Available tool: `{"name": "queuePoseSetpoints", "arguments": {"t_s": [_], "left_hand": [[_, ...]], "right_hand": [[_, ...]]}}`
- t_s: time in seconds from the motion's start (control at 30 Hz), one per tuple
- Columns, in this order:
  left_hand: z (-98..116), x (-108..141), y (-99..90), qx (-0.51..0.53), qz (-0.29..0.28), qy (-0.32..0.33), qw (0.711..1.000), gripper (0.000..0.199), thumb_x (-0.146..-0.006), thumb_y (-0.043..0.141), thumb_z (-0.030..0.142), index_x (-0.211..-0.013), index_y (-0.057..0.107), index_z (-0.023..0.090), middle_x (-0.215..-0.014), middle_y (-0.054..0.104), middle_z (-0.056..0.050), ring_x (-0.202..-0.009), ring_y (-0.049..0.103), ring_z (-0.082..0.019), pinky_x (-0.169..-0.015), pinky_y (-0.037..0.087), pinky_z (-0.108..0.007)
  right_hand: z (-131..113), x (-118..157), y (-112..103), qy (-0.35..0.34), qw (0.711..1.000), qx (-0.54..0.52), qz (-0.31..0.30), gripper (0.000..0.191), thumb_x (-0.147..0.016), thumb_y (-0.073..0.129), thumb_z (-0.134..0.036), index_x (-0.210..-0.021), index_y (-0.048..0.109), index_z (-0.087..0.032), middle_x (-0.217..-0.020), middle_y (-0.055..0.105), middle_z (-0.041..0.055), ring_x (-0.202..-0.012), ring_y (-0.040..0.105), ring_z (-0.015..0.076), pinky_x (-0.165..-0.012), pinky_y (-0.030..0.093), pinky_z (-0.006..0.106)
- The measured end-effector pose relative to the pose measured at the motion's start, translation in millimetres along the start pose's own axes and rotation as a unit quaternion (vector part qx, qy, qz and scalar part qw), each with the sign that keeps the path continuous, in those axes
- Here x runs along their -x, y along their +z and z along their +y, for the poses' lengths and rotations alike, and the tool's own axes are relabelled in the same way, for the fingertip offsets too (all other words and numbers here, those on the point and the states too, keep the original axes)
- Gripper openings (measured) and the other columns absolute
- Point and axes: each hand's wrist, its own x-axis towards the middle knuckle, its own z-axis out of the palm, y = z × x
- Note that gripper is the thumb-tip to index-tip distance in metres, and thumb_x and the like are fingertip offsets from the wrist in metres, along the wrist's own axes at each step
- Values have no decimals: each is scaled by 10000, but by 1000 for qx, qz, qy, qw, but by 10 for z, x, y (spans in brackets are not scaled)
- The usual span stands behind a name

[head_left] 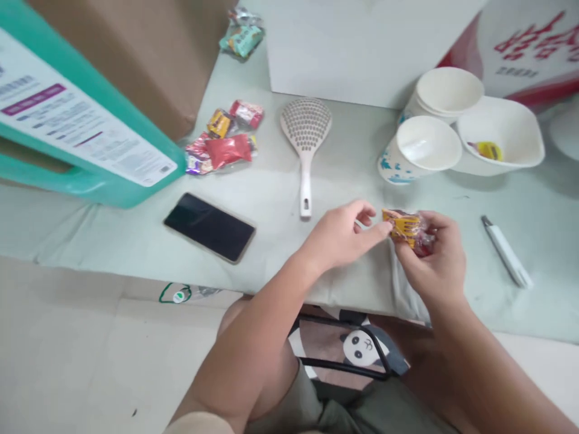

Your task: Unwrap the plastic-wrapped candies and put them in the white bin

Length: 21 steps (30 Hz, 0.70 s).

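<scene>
My right hand (436, 256) is closed around a small wrapped candy (407, 229) with a yellow, dark-lettered wrapper and crinkled clear plastic. More wrapper, partly reddish, shows between the fingers; whether it is a second piece I cannot tell. My left hand (346, 235) is beside it, thumb stretched out with its tip at the yellow wrapper's left edge. Its other fingers are loosely curled and apart from the thumb, holding nothing. Just beyond both hands stands a paper cup (427, 147). A white square bowl (502, 132) behind holds a yellow-wrapped piece (489, 150).
Left of my hands lie a paddle hairbrush (306, 150), a phone (210, 227) and several wrapped candies (228, 150). A large green jug (90, 181) stands far left. Stacked cups (447, 90) and a white box (353, 48) are behind. A white pen-like tool (506, 250) lies right.
</scene>
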Motion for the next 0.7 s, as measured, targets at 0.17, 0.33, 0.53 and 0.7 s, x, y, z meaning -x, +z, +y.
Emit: {"name": "queuePoseSetpoints", "arguments": {"t_s": [0.17, 0.33, 0.53, 0.7], "left_hand": [[0, -113, 698, 40, -105, 0, 994, 489, -888, 725, 478, -1278, 595, 213, -1436, 642, -166, -1258, 667, -313, -1034, 564, -477], [56, -308, 1112, 172, -102, -16, 980, 519, -887, 746, 370, -1341, 551, 210, -1159, 684, -76, -1034, 706, -197, -954, 588, -343], [90, -456, 1236, 277, 7, -102, 955, 647, -795, 794, 313, -1374, 514, 248, -1157, 692, -37, -969, 696, -157, -872, 590, -297], [144, -523, 1116, 378, 55, -124, 916, 335, -784, 711, 316, -1088, 608, 218, -1012, 726, -21, -857, 715, -168, -690, 581, -266]], "right_hand": [[313, 226, -248, -45, 992, 70, 96, 353, -842, 688, -279, -1176, 580, -245, -1040, 629, 91, -960, 646, 271, -735, 569, 425], [316, 181, -385, -142, 984, 43, 94, 450, -884, 633, -209, -1317, 526, -268, -1158, 640, 132, -1077, 657, 290, -867, 602, 490], [332, 112, -520, -165, 984, -41, 46, 527, -909, 583, -173, -1415, 452, -247, -1216, 670, 131, -1102, 679, 272, -907, 609, 475], [431, 39, -626, -151, 986, 0, 65, 464, -910, 568, -221, -1364, 478, -256, -1228, 693, 134, -1156, 693, 310, -981, 583, 540]]}}
